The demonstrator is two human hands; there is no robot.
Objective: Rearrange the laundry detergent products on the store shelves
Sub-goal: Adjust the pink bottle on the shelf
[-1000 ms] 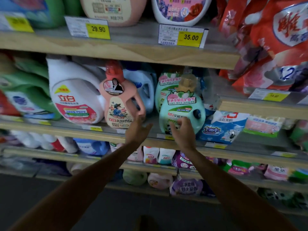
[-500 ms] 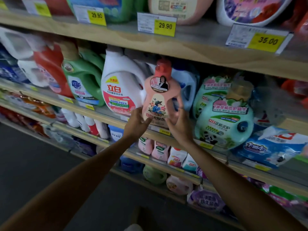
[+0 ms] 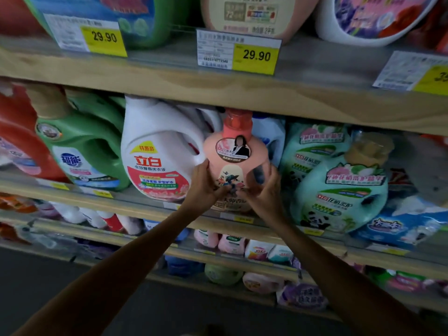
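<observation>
A pink detergent bottle point(image 3: 236, 154) with a red cap stands upright at the front of the middle shelf point(image 3: 145, 209). My left hand point(image 3: 203, 184) grips its left side and my right hand point(image 3: 263, 190) grips its right side near the handle, thumbs meeting on the front label. To its left stands a large white bottle point(image 3: 157, 154) with a red label. On its right are two mint-green bottles point(image 3: 339, 187), the front one with a panda picture. A blue-and-white bottle point(image 3: 271, 137) stands behind the pink one, mostly hidden.
A green bottle point(image 3: 82, 146) and a red bottle point(image 3: 21, 141) stand farther left. The upper shelf point(image 3: 218, 88) hangs low over the pink cap, with price tags point(image 3: 257, 55) on its edge. Blue refill bags point(image 3: 400, 224) lie at right. Small bottles and pouches fill the lower shelves.
My right hand left the mint-green bottle and joined the left on the pink bottle. Both hands now wrap its sides higher up. The view has swung left and closer.
</observation>
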